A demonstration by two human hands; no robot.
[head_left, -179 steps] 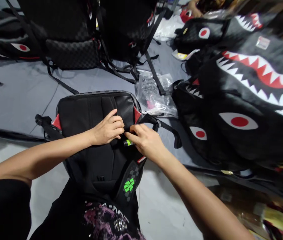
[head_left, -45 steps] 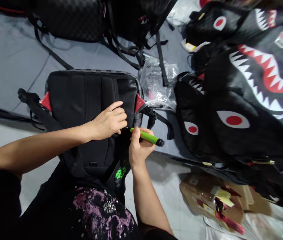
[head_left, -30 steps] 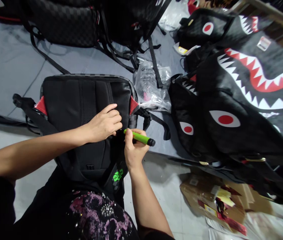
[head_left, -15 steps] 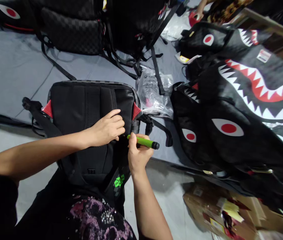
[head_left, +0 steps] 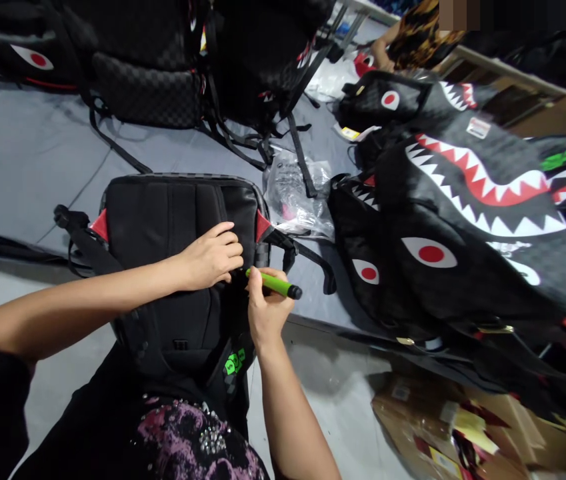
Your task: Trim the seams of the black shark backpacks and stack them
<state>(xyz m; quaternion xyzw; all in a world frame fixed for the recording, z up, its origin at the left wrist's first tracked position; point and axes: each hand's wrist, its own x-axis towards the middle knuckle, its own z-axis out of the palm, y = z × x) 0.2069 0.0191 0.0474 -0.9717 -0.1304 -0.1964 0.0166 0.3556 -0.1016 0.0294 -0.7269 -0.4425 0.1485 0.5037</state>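
— Where is the black backpack [head_left: 173, 220] lying right now?

— It is lying back panel up on a grey sheet [head_left: 27, 173], with its near end reaching over the person's lap and a strap trailing off each side.

— And what are the hands doing?

— The left hand [head_left: 213, 257] is resting on the panel near its right edge. Its fingers [head_left: 230, 245] are bending and pressing down. I cannot tell whether they are pinching anything beneath them.

— The right one?

— The right hand [head_left: 265, 310] is gripping a green marker [head_left: 273, 284]. Its fingers are closing fully around the barrel, and the marker's front end is touching the bag just beside the left fingertips. The black end is pointing away to the right.

— What is lying around them?

— A crumpled plastic bag [head_left: 295, 197] is sitting just beyond the bag's right corner. Shark-face backpacks [head_left: 463, 220] are piling up on the right, and more black bags [head_left: 153, 73] are standing along the far side. Cardboard boxes [head_left: 463, 427] are lying at the lower right. Another person's hand [head_left: 380, 57] is showing at the top.
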